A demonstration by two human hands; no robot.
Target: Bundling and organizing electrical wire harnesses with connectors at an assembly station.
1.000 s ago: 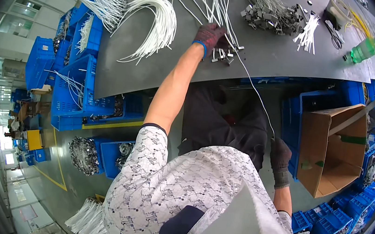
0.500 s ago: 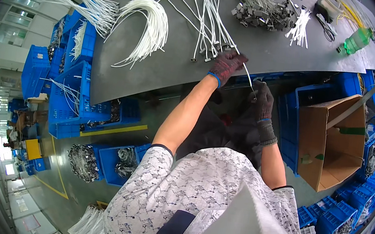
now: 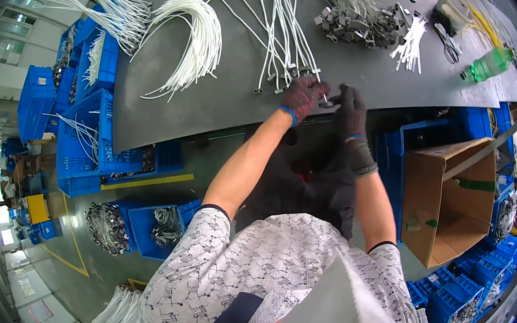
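At the near edge of the dark table, my left hand (image 3: 305,96), in a dark red and black glove, is closed on a thin white cable (image 3: 325,97). Only a short end of it shows past the fingers. Close by on the right, my right hand (image 3: 351,111), in a dark glove, has its fingers bent towards a small dark end piece (image 3: 327,103) between the hands. What the fingertips grip is partly hidden. Just beyond my left hand, several white cables (image 3: 281,25) with dark connectors at their near ends lie on the table.
A curved bundle of white cables (image 3: 206,39) lies to the left on the table (image 3: 234,97). Grey cables with connectors (image 3: 359,26), short white pieces (image 3: 409,48) and a green bottle (image 3: 490,64) are farther right. Below stand blue crates (image 3: 79,152) and an open cardboard box (image 3: 421,201).
My right hand has moved up and left, nearer my left hand and the table edge. The white cable length that stretched between the hands now shows only as a short end.
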